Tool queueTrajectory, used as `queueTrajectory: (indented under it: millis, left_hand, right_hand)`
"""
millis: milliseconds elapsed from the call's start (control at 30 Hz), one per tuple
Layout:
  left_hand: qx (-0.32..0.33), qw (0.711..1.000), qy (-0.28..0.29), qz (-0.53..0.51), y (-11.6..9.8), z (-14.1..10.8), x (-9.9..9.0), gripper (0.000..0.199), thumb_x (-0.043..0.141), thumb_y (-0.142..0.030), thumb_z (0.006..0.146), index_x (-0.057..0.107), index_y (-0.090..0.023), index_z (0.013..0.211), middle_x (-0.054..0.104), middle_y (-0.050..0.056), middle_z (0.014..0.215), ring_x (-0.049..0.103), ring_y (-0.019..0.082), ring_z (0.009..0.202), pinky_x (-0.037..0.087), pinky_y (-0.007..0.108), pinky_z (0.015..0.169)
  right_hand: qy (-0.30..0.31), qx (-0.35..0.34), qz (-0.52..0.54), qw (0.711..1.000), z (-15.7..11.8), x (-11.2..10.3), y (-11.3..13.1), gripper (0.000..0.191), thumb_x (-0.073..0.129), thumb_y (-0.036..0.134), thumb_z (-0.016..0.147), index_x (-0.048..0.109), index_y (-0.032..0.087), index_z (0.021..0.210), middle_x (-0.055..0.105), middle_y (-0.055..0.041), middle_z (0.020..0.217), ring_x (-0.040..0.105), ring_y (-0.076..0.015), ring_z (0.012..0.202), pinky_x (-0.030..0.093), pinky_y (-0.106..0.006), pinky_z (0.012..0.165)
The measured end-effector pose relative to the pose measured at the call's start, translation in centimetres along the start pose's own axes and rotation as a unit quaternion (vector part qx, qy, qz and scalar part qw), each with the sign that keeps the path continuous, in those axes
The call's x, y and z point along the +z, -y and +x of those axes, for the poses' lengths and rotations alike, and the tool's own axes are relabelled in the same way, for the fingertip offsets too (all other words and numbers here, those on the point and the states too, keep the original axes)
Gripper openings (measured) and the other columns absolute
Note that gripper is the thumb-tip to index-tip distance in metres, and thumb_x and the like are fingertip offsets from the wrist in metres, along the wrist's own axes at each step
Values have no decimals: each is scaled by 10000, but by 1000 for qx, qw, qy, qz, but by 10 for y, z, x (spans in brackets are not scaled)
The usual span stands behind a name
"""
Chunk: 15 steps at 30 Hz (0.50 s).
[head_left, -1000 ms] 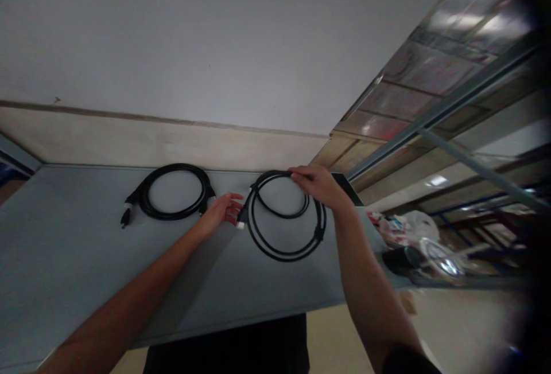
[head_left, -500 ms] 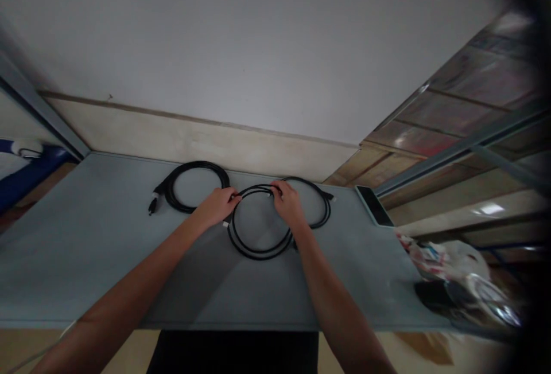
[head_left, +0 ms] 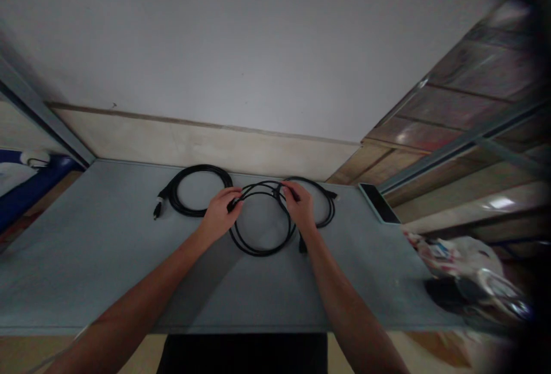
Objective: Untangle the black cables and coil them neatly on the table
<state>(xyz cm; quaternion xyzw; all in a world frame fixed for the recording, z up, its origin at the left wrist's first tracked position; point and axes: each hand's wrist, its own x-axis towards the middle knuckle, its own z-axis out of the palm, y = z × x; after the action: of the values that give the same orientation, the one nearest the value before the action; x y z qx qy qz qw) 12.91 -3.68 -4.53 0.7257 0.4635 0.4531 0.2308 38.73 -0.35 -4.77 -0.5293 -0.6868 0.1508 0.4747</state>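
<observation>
A black cable loosely coiled in the middle (head_left: 259, 254) lies on the grey table (head_left: 258, 299). My left hand (head_left: 221, 210) is closed on its left side, with a black plug end between thumb and fingers. At the coil's upper right, my right hand (head_left: 298, 202) pinches the same cable. Another black cable coil (head_left: 200, 167) rests to the left, its plug (head_left: 158, 209) pointing toward me. Behind my right hand lies a third black cable coil (head_left: 333, 209), partly hidden by that hand. A black connector (head_left: 303, 244) shows beside my right wrist.
A phone-like device with a dark screen (head_left: 379, 203) lies near the table's right edge. Past that edge are plastic bags (head_left: 469, 253) and a dark, shiny object (head_left: 486, 293). A pale wall (head_left: 241, 47) rises behind the table.
My left hand has turned and now holds the plug end that lay free beside it. My right hand has shifted slightly right, and the middle coil's upper strands have moved.
</observation>
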Motion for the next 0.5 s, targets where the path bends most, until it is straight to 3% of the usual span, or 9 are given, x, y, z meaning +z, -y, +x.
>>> queueTrajectory:
  millis: [100, 200, 300, 400, 500]
  left_hand:
    - [-16, 1000, -22, 5, -2, 4, -9, 296, 514, -244, 935, 698, -200, 1162, 725, 107, 1075, 639, 245, 1086, 482, 417, 1010]
    - [-19, 1000, -3, -14, -1, 6, -16, 352, 481, -270, 961, 686, -194, 1237, 729, 104, 1139, 665, 231, 1046, 497, 385, 974]
    - [-45, 991, 105, -63, 3, 9, -27, 349, 557, -346, 929, 728, -203, 1198, 753, 91, 1118, 697, 225, 945, 534, 347, 876]
    - [-87, 960, 240, -113, 10, 15, -47, 349, 639, -377, 867, 749, -218, 1159, 783, 66, 1002, 704, 204, 821, 546, 316, 773]
    - [-119, 940, 290, -136, 18, 23, -73, 318, 736, -375, 766, 787, -242, 1050, 790, 31, 883, 693, 192, 761, 542, 300, 725]
  right_hand:
    - [54, 36, 45, 997, 0, -2, 2, 244, 586, 361, 889, 750, 219, 1001, 739, -79, 966, 670, -233, 862, 536, -374, 781]
    - [105, 70, 96, 987, 0, -6, 6, 224, 667, 394, 832, 762, 212, 920, 721, -65, 840, 631, -197, 712, 501, -317, 619]
    - [178, 159, 181, 954, 1, -15, 4, 253, 747, 428, 768, 751, 192, 860, 589, -5, 606, 459, -112, 485, 336, -245, 425]
    - [249, 251, 283, 892, 4, -27, -3, 282, 793, 416, 720, 731, 165, 834, 427, 63, 500, 301, -58, 409, 199, -214, 382]
    - [302, 297, 326, 845, 7, -38, -11, 303, 829, 363, 680, 735, 141, 863, 376, 89, 485, 248, -38, 406, 147, -201, 386]
